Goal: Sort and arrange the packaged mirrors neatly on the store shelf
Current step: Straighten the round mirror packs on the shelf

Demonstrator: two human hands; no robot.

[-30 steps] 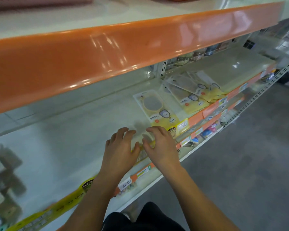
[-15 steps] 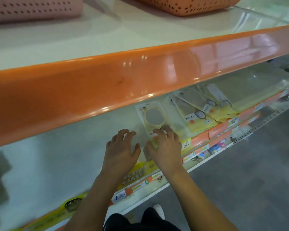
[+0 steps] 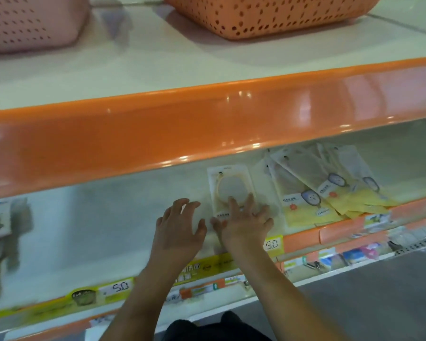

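Observation:
A packaged mirror (image 3: 229,183) with an oval yellow frame lies flat on the white shelf (image 3: 96,232), near the front edge. My right hand (image 3: 244,222) rests on its lower half with fingers spread and straight. Just left of the package, my left hand (image 3: 180,227) sits with fingers spread, loosely bent, over the bare shelf. To the right lies a fanned pile of several packaged mirrors (image 3: 325,193) with yellow card bottoms, overlapping one another.
An orange shelf lip (image 3: 207,129) overhangs the working shelf. On the upper shelf stand a pink basket (image 3: 30,23) and an orange perforated basket (image 3: 263,16). Yellow price strips (image 3: 116,289) run along the shelf front. Small goods (image 3: 354,254) hang on the lower tier.
Both hands moved forward onto the shelf; the right hand slid up onto the single mirror package. The camera tilted up, showing the baskets above.

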